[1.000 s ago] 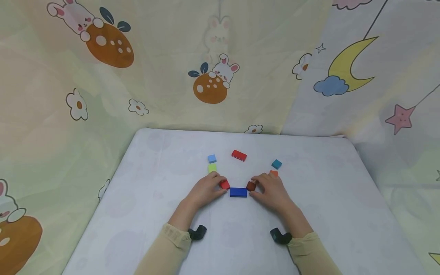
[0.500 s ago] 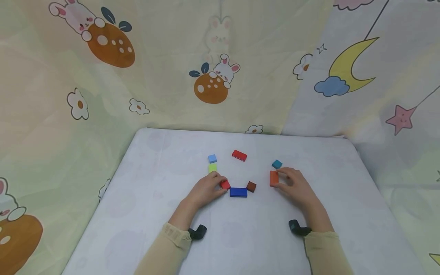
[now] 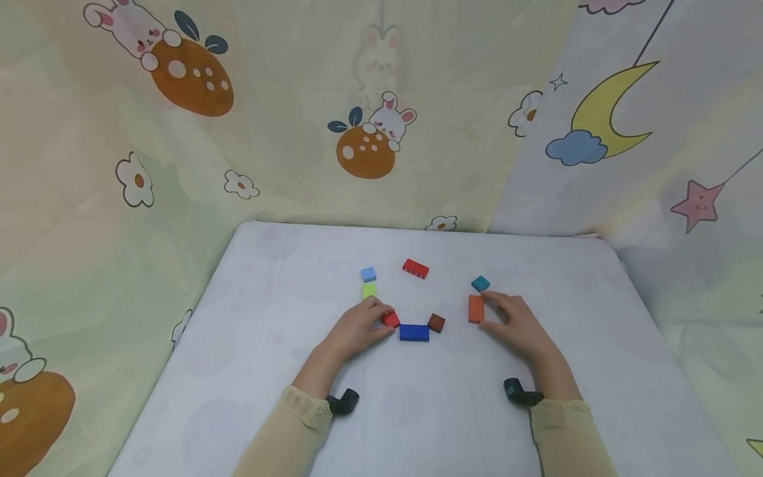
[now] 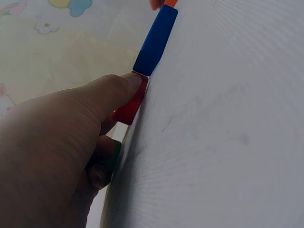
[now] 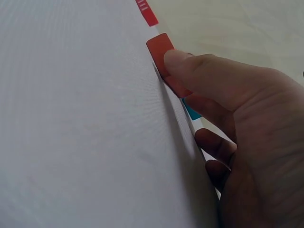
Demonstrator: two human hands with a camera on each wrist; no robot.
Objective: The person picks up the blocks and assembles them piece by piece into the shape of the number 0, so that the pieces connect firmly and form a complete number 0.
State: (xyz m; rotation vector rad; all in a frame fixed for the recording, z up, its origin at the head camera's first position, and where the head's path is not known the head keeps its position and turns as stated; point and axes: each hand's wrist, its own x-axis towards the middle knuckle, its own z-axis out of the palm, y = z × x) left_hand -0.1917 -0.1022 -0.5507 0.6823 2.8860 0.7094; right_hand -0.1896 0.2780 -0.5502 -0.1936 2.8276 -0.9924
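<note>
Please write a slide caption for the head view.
The left hand pinches a red block; the right hand, an orange block.

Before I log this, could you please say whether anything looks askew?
Several blocks lie turned, including the small brown square block, the small teal square block and the white-marked red rectangular block, unlike the straight-set blue rectangular block.

No words, labels, brands, numbers or signs can be read anywhere.
</note>
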